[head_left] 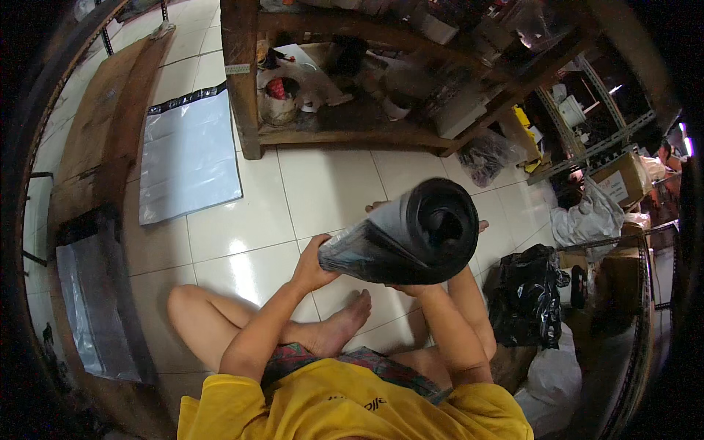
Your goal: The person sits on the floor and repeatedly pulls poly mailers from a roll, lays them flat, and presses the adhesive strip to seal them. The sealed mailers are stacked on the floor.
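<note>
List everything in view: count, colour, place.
plastic roll: 1, black and grey, centre
flat plastic sheets: 2, pale grey with black edges, upper left and lower left
wooden board: at least 1, brown, left
wooden shelf unit: 1, brown, top; contents too dim to count
clear bag: 1, see-through, by the shelf's right end
black bag: 1, black, right
sacks: at least 2, white, right
cardboard boxes: several, brown, right
metal racking: several parts, grey, right
tiled floor: 1, cream, middle
shirt: 1, yellow, bottom
legs: 2, bare, lower middle
left hand: 1, bare, roll's left end
right hand: 1, bare, under the roll, mostly hidden
</note>
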### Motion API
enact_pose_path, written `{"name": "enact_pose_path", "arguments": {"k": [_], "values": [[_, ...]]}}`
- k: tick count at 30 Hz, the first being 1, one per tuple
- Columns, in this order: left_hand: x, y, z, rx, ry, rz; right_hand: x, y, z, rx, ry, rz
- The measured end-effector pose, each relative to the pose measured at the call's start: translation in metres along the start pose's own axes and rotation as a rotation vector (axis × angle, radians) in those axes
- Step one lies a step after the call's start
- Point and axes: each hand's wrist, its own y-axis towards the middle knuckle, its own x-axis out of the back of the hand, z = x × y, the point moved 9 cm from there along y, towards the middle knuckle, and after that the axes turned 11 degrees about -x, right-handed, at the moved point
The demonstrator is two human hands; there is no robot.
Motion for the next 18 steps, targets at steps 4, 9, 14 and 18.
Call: {"name": "enact_pose_path", "arguments": {"k": [4,9,14,18], "values": [[-0.001,-0.014,-0.009,0.038,-0.010,-0.091,0.021,-0.035,0.015,0.096,-0.376,-0.228],[0.011,-0.006,-0.024,0.028,-0.001,-0.183,0.082,-0.032,0.163,0.481,0.005,-0.407],[-0.002,-0.002,-0.014,0.009,-0.040,-0.216,0.056,-0.032,0.299,0.587,-0.574,-0.405],[0.005,-0.003,-0.010,0.055,-0.008,-0.193,0.025,0.024,0.281,0.216,-1.010,-0.201]]}}
